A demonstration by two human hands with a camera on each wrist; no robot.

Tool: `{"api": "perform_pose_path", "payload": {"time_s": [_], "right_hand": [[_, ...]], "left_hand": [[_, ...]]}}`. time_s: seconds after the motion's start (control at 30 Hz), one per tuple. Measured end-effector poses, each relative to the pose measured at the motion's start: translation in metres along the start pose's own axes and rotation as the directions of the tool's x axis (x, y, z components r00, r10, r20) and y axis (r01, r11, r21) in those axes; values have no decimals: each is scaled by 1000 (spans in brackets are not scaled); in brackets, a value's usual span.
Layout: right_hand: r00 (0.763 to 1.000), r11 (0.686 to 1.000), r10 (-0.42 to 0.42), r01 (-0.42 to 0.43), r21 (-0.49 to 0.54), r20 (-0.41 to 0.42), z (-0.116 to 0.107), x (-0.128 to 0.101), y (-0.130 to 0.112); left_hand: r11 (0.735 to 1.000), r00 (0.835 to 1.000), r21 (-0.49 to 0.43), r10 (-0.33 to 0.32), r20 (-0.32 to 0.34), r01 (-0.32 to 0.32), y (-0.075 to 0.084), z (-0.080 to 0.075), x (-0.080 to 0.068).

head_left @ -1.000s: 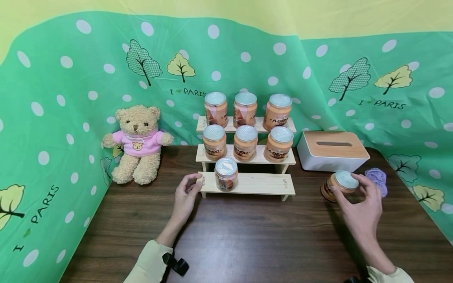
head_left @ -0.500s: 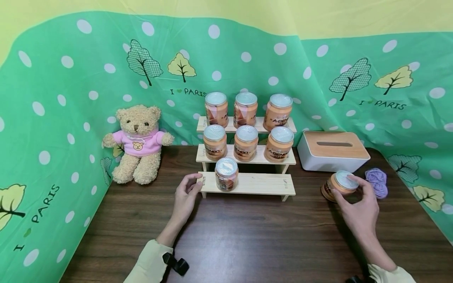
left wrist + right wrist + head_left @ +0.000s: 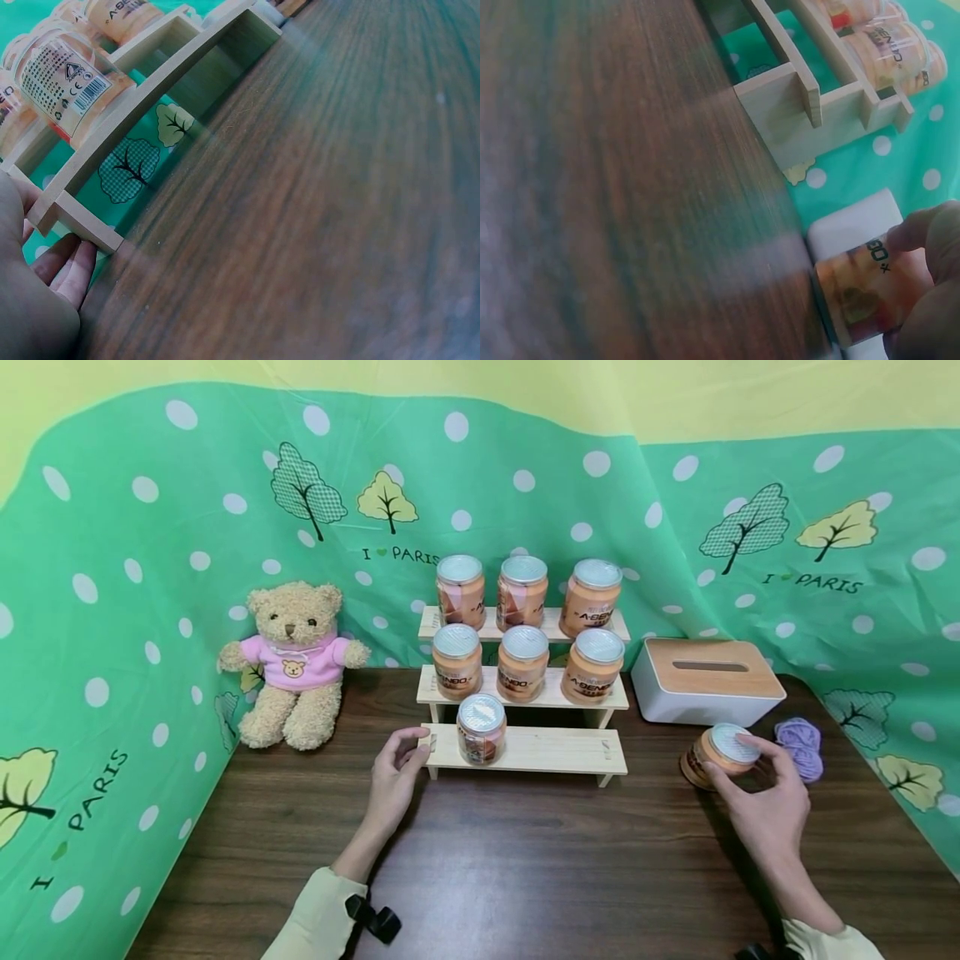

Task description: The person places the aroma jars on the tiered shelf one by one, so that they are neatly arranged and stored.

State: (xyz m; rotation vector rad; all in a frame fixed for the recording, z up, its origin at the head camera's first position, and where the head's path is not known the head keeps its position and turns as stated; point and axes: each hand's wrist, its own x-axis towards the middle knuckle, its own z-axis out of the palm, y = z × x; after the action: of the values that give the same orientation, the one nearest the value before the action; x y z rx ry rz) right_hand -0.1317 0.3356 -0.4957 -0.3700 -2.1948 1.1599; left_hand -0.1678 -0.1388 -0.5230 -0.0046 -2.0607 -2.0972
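In the head view my right hand grips a jar with a silver foil lid and orange label, thumb on the near side and fingers at the far side of the lid. The right wrist view shows that jar standing low beside the tabletop's surface. My left hand holds the left end of the three-tier wooden display stand at its lowest step, its other fingers by the stand's leg. One similar jar stands on that step's left part; the two upper steps carry several more.
Behind the held jar is a white tissue box with a wooden top. Purple yarn lies to its right. A teddy bear in a pink top sits at the left, against green dotted cloth. The table is dark wood.
My right hand's fingers have shifted slightly on the jar, so more of the purple yarn shows. The jar, the stand and my left hand stay in place.
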Motion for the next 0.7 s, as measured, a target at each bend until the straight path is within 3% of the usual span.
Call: {"api": "perform_pose_path", "payload": {"time_s": [0.37, 0.7], "right_hand": [[1000, 997, -25, 25, 66, -6, -1, 0, -6], [998, 987, -69, 68, 148, 4, -2, -7, -26]], "left_hand": [[1000, 1000, -5, 17, -2, -17, -1, 1, 0], [1000, 1000, -7, 21, 0, -21, 0, 1, 0]]}}
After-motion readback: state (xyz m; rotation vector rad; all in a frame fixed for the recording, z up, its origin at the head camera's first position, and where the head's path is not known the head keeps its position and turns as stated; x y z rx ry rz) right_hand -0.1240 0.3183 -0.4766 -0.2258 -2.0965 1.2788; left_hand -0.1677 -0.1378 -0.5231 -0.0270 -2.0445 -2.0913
